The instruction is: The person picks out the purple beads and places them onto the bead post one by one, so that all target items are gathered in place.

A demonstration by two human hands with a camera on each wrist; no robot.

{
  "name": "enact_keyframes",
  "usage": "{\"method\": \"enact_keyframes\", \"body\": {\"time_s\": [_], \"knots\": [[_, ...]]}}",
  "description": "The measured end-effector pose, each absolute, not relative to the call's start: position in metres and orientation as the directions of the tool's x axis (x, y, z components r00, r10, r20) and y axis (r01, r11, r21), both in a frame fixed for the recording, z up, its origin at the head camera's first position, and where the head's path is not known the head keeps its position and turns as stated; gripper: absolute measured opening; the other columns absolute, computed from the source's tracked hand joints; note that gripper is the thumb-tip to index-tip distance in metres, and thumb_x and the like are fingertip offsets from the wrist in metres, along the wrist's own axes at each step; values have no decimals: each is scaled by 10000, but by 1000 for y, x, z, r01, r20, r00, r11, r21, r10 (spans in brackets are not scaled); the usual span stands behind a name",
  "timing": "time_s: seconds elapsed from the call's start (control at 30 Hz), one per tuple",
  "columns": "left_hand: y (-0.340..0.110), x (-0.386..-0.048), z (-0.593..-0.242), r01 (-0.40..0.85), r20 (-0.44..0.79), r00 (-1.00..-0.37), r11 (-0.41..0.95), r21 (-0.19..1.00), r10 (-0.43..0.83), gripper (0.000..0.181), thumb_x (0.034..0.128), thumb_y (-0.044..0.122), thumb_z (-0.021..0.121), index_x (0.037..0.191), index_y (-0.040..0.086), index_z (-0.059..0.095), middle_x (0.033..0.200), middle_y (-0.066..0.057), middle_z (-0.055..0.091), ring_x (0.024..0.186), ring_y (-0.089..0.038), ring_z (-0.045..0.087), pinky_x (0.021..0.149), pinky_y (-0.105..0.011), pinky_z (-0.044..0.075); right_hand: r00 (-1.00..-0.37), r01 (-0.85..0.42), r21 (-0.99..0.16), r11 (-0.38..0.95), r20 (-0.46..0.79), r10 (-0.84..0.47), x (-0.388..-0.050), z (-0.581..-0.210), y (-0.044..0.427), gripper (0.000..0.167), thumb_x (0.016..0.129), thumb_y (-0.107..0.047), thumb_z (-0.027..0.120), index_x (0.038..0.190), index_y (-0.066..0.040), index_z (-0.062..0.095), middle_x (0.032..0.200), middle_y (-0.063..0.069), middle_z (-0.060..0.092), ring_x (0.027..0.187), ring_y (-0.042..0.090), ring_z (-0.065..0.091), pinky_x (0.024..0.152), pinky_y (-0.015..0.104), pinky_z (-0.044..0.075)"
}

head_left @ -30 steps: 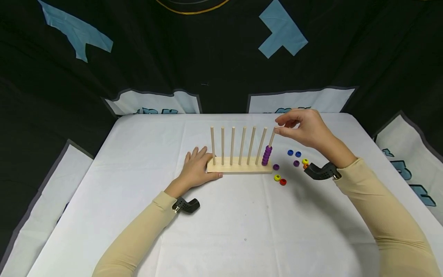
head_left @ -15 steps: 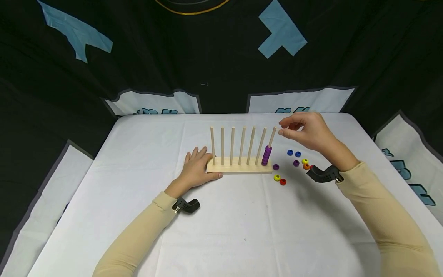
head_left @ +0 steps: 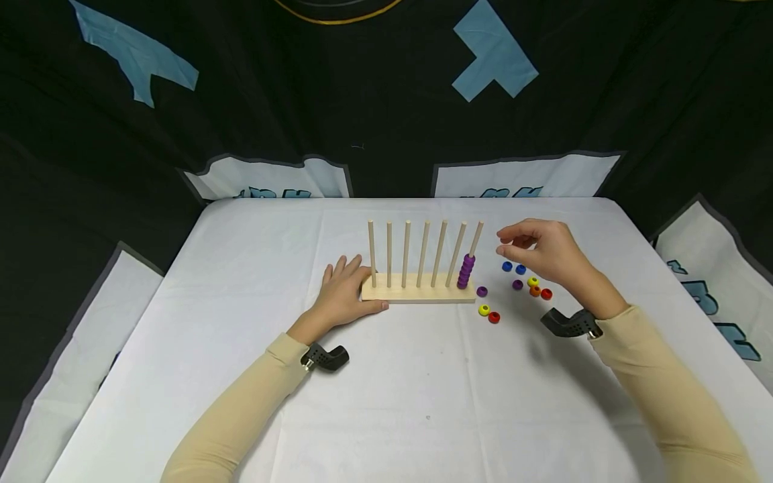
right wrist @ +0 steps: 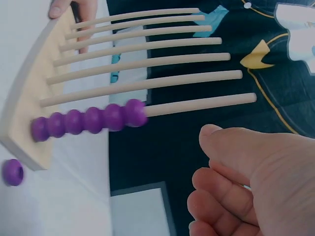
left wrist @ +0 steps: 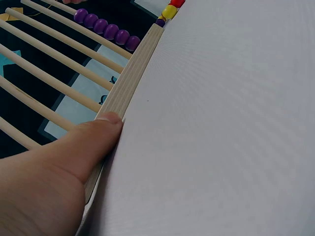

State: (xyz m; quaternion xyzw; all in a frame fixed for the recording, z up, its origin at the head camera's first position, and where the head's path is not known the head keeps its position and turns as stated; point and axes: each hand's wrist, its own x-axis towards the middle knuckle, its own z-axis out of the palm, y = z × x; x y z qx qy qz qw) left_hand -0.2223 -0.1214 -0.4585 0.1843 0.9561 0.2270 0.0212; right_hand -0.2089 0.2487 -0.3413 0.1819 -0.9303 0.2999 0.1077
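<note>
A wooden peg rack [head_left: 417, 295] with several upright pegs stands on the table. Purple beads [head_left: 466, 272] are stacked on its rightmost peg, leaving the peg's top bare. My left hand [head_left: 341, 295] holds the left end of the base, thumb [left wrist: 106, 130] along the front edge and the other fingers spread toward the back. Right of the rack and above the table is my right hand [head_left: 540, 249], fingers loosely bent with nothing seen between them. The right wrist view shows the thumb [right wrist: 211, 132] apart from the rightmost peg [right wrist: 206, 104].
Close to the rack's right end lie a purple bead [head_left: 482, 291], a yellow bead [head_left: 484, 310] and a red bead [head_left: 494, 317]. Farther right are blue beads [head_left: 506, 266], another purple bead [head_left: 517, 284], a yellow one, an orange one [head_left: 535, 291] and a red one [head_left: 546, 294].
My right hand has moved away from the rightmost peg's top, to the right and lower, uncovering the red bead by the orange one. My left hand and the rack stay put.
</note>
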Motion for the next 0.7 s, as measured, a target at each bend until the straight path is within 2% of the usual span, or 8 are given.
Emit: {"method": "enact_keyframes", "body": {"time_s": [0.13, 0.23, 0.37, 0.47, 0.7], "knots": [[-122, -222, -457, 341, 40, -931, 829, 444, 362, 777, 826, 568, 761, 1413, 94, 575, 1642, -245, 317, 1550, -525, 148, 1229, -700, 88, -915, -394, -524, 755, 298, -271, -206, -357, 250, 237, 874, -95, 788, 1092, -3, 767, 983, 151, 769, 816, 217, 640, 673, 129, 487], [-122, -221, -457, 344, 44, -930, 827, 445, 364, 776, 828, 565, 762, 1410, 86, 576, 1638, -251, 320, 1547, -530, 152, 1226, -704, 92, -924, -377, -554, 742, 276, -264, -205, -367, 251, 230, 872, -87, 784, 1085, -6, 766, 944, 150, 763, 733, 174, 619, 550, 180, 492], [-122, -221, -457, 346, 47, -930, 827, 443, 364, 774, 832, 560, 762, 1408, 80, 575, 1635, -258, 323, 1543, -536, 156, 1222, -711, 97, -931, -362, -569, 738, 261, -255, -204, -380, 252, 224, 874, -90, 779, 1078, 2, 766, 946, 152, 767, 712, 125, 596, 534, 200, 489], [-122, -221, -458, 347, 48, -930, 828, 441, 364, 774, 833, 564, 760, 1409, 82, 575, 1635, -257, 322, 1543, -536, 154, 1220, -713, 96, -930, -364, -558, 746, 271, -251, -204, -388, 252, 223, 866, -82, 786, 1066, 15, 772, 960, 149, 776, 767, 129, 604, 655, 175, 489], [-122, -222, -458, 350, 55, -929, 824, 445, 365, 778, 829, 566, 763, 1410, 84, 573, 1633, -260, 324, 1541, -539, 159, 1218, -718, 93, -938, -343, -574, 744, 250, -240, -204, -400, 251, 243, 864, -91, 791, 1077, 25, 768, 993, 160, 781, 787, 126, 629, 689, 174, 495]]}}
